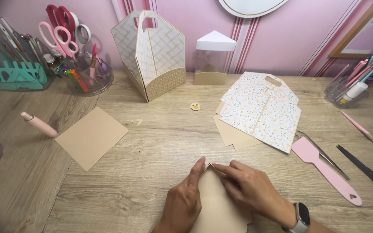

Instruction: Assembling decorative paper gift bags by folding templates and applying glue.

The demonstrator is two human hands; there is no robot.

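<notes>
Two bare hands press on a tan card piece with a pointed top (pixel 216 203), lying on the wooden table (pixel 152 142) in front of the tall folded paper basket (pixel 152 54). The left hand (pixel 185 199) lies flat on its left edge; the right hand (pixel 251 190) pinches its tip with closed fingers.

The tan card piece (pixel 216 203) runs off the bottom edge, and the left hand (pixel 185 196) and right hand (pixel 251 187) cover its sides. The red-handled scissors (pixel 370 174) are cut by the right edge (handles mostly gone), as is the white oval (pixel 251 6) by the top.
</notes>
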